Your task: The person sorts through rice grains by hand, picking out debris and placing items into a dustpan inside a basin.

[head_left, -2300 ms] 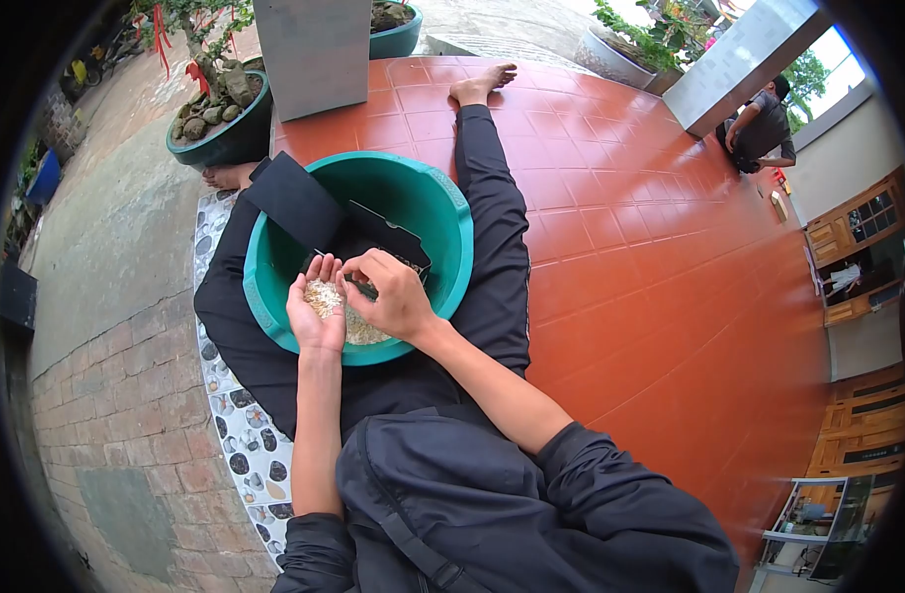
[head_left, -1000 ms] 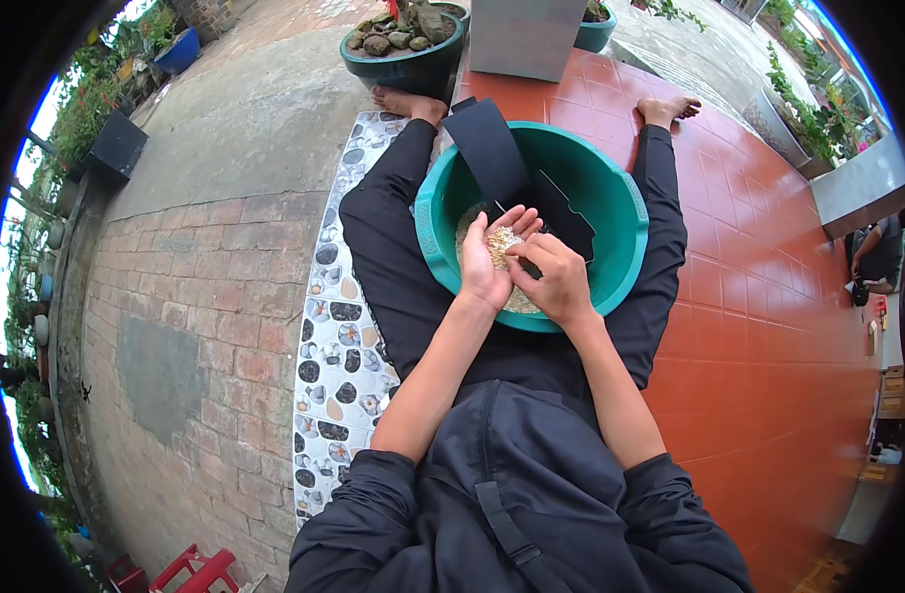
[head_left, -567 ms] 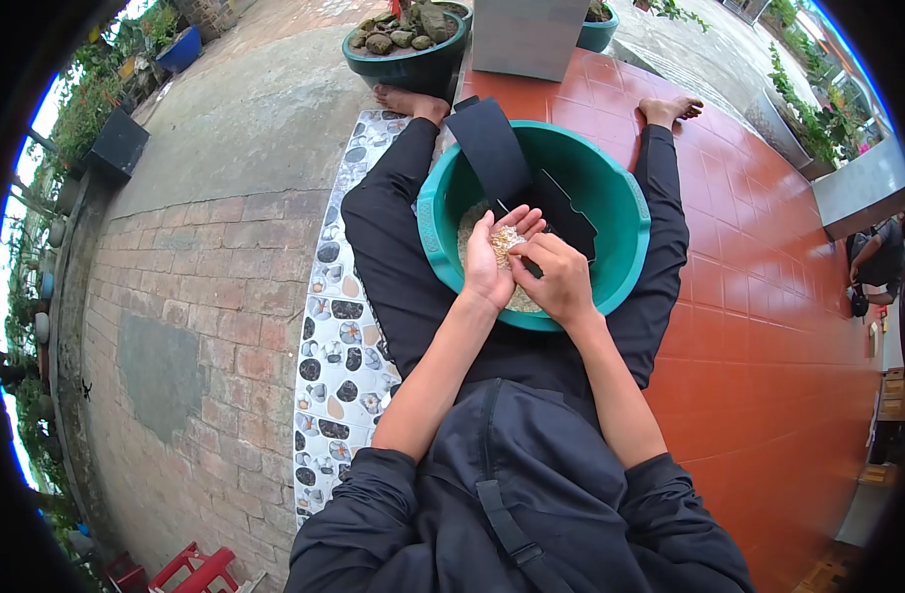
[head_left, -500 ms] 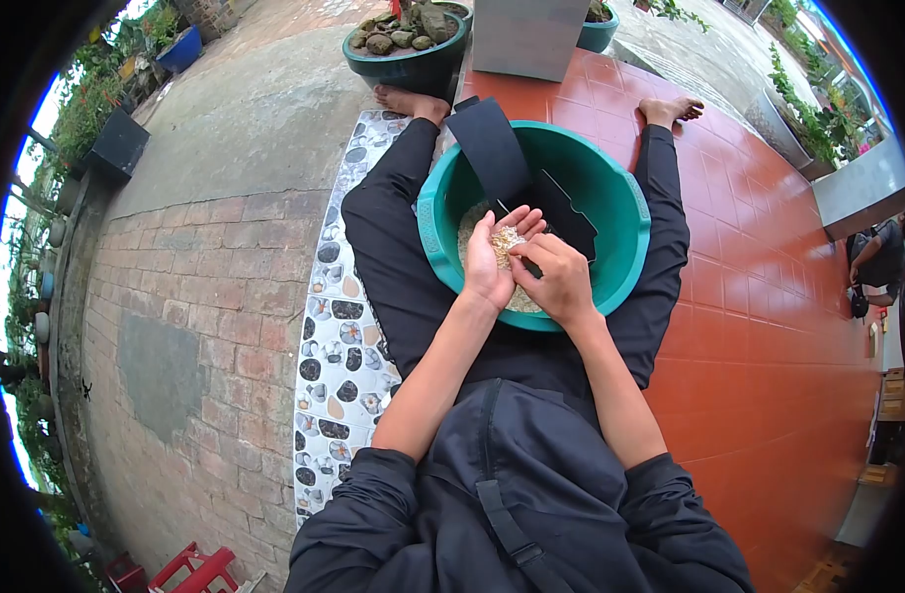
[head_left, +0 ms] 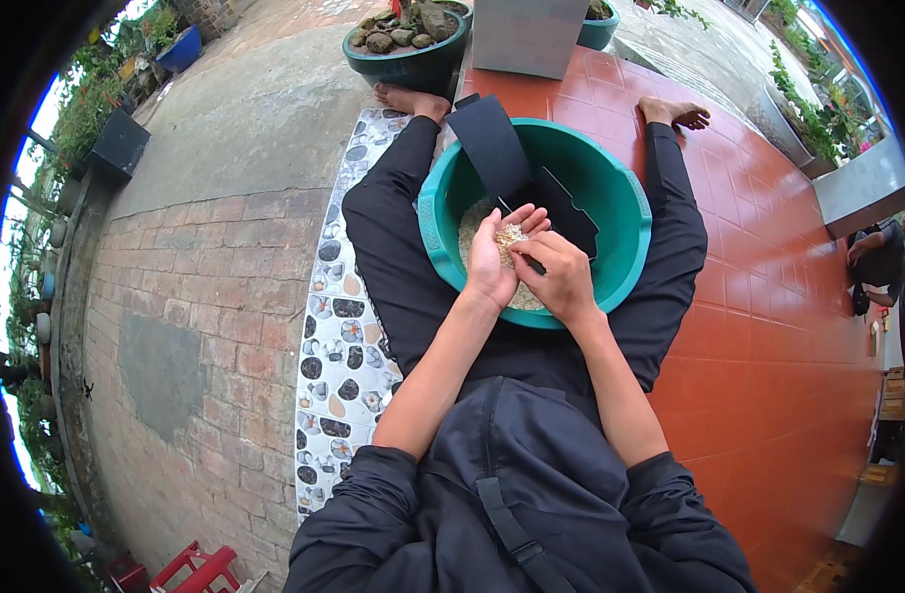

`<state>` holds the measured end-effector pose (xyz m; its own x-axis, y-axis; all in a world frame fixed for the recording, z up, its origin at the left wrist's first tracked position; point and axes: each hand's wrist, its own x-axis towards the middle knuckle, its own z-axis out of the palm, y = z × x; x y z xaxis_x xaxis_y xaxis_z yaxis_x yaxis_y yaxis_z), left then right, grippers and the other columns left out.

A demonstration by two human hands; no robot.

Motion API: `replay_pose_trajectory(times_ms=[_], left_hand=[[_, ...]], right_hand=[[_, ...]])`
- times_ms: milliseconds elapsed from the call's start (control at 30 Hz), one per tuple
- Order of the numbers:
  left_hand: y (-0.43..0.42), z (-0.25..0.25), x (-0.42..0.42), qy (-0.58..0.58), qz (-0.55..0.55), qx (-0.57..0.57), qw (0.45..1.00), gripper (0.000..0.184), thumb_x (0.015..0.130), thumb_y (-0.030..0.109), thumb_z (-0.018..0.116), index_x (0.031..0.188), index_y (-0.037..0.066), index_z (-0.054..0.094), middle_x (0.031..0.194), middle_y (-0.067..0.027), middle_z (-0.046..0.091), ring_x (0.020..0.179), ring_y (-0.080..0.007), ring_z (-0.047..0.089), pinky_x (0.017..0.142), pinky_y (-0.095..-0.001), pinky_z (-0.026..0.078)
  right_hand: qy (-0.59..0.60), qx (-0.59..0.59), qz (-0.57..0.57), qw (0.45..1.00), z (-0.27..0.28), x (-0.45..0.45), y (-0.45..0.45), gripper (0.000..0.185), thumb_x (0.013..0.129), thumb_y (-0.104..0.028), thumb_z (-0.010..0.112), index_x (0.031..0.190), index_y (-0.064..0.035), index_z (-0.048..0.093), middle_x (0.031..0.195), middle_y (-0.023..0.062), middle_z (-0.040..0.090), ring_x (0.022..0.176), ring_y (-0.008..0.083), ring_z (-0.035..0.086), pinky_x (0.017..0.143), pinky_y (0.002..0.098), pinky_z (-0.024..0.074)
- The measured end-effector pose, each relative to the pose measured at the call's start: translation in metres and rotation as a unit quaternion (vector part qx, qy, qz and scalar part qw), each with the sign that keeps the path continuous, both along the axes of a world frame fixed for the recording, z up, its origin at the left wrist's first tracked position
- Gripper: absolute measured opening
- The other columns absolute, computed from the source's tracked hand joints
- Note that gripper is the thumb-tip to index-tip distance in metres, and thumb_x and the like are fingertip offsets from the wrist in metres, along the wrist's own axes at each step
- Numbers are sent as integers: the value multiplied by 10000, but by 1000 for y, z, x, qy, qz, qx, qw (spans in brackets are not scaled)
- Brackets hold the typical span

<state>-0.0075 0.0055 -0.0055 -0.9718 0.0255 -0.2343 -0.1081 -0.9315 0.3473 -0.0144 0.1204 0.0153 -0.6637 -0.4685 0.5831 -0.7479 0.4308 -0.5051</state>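
Observation:
My left hand (head_left: 488,265) is cupped palm up over the green tub (head_left: 625,188), holding a small heap of pale, rice-like grains (head_left: 510,235). The fingers of my right hand (head_left: 565,281) are pinched together at the heap; whatever is between the tips is too small to make out. Below both hands, more pale grain (head_left: 524,299) lies in the bottom of the tub, partly hidden by them. A black flat panel (head_left: 490,148) leans over the tub's far left rim, and a second dark sheet (head_left: 568,212) stands inside it.
The tub sits between my outstretched legs on red tiles (head_left: 769,376), beside a strip of pebble-patterned tile (head_left: 339,346). Ahead are a planter with stones (head_left: 413,64) and a grey pillar base (head_left: 529,38). A red plastic stool (head_left: 200,571) is at lower left; another person (head_left: 875,262) is far right.
My right fingers have shifted slightly at the heap of grains. My right leg has moved a little outward, to the right. The left hand stays nearly in place.

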Motion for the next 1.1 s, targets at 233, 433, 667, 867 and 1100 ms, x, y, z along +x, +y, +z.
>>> replay_pose_trajectory(times_ms=[233, 433, 667, 867, 1100], left_hand=[[0, 1, 1, -8, -6, -22, 1000, 472, 982, 337, 296, 1164, -40, 514, 1142, -185, 597, 1066, -272, 569, 964, -373, 434], [0, 3, 1, -7, -11, -24, 1000, 466, 981, 330, 298, 1176, -37, 508, 1140, -182, 598, 1069, -265, 565, 962, -367, 433], [0, 2, 1, -5, -14, -23, 1000, 450, 975, 294, 313, 1202, -48, 498, 1176, -188, 583, 1118, -287, 538, 996, -383, 414], [0, 3, 2, -2, -19, -23, 1000, 449, 974, 294, 319, 1203, -49, 497, 1177, -188, 583, 1117, -286, 538, 999, -378, 411], [1, 1, 1, 3, -20, -31, 999, 449, 973, 298, 323, 1203, -44, 501, 1182, -180, 582, 1117, -278, 537, 995, -375, 412]], right_hand=[[-14, -3, 1, 1000, 1, 2, 0, 173, 695, -96, 684, 865, -67, 679, 784, 91, 617, 691, 254, 616, 620, 336, 500], [-35, -5, -1, 999, 0, 2, 0, 177, 691, -92, 685, 867, -69, 680, 777, 87, 613, 688, 252, 612, 620, 334, 500], [-13, -5, 0, 1000, 0, 1, 1, 159, 689, -87, 687, 847, -69, 680, 761, 86, 612, 684, 247, 612, 621, 334, 501], [-20, -7, -14, 1000, -3, 0, 0, 150, 691, -86, 683, 840, -70, 677, 760, 85, 615, 678, 247, 612, 618, 334, 500], [-29, -5, -17, 999, -1, 1, 0, 142, 696, -87, 674, 837, -72, 673, 779, 81, 617, 679, 246, 614, 617, 333, 499]])
